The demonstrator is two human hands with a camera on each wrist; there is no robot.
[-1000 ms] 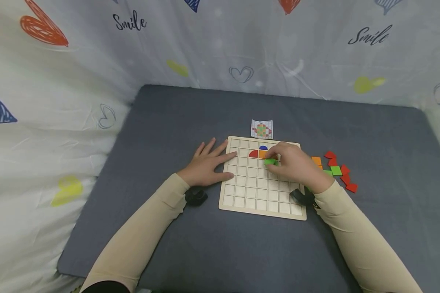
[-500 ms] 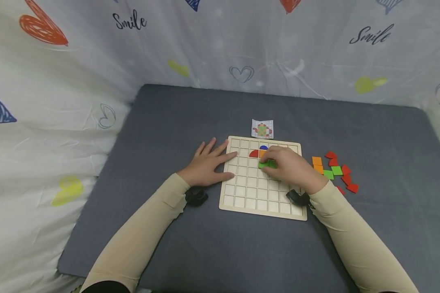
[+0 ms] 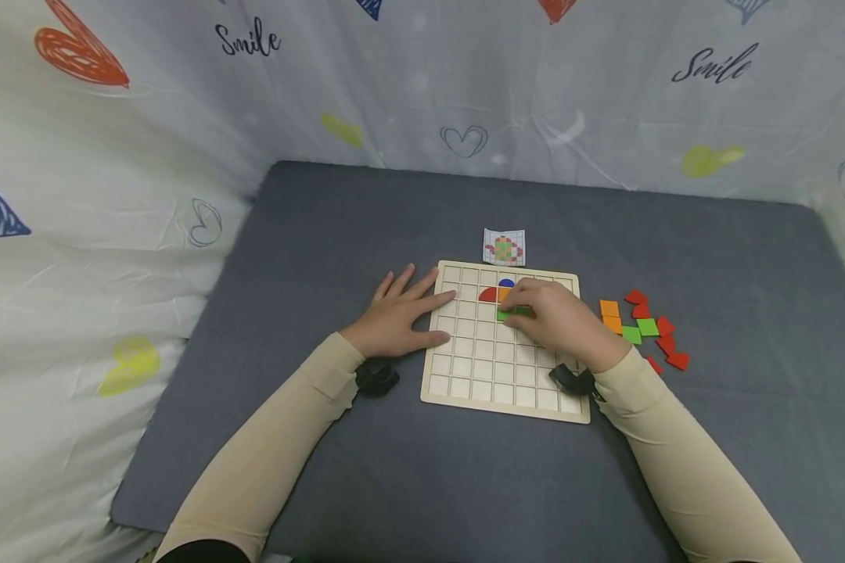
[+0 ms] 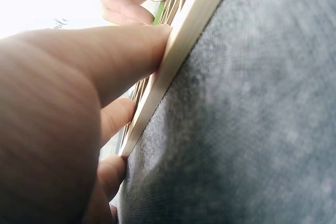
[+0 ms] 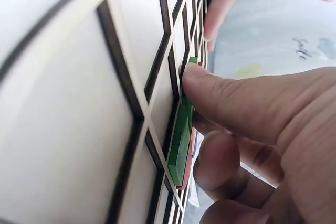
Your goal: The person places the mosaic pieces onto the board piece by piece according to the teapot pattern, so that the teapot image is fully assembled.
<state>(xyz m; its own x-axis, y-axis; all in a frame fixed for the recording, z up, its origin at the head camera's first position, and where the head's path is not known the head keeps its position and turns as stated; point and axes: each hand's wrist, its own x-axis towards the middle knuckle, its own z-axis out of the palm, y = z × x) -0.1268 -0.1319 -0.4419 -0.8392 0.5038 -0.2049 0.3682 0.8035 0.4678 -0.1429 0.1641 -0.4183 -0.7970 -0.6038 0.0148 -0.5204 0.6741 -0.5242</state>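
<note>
The left hand (image 3: 398, 318) lies spread over the left edge of the wooden grid board (image 3: 465, 391), fingers straight. Over the board's upper right part, the right hand (image 3: 559, 319) has thumb and fingertips on a green square (image 3: 502, 316). In the right wrist view the thumb of the right hand (image 5: 252, 108) presses near one end of the green pieces (image 5: 180, 153), which sit in the grid. Above them on the board are a red quarter-round piece (image 3: 488, 295), an orange square (image 3: 505, 295) and a blue piece (image 3: 506, 283), partly covered by the fingers.
A small pattern card (image 3: 504, 248) lies just behind the board. To the right are loose orange squares (image 3: 609, 316), green squares (image 3: 646, 327) and several red pieces (image 3: 665, 345). A white printed curtain (image 3: 394, 94) hangs behind the grey table (image 3: 366, 211).
The right hand has shifted slightly left over the board, and the green piece under its fingertips has moved left and now lies lower in the grid. The left hand has stayed put.
</note>
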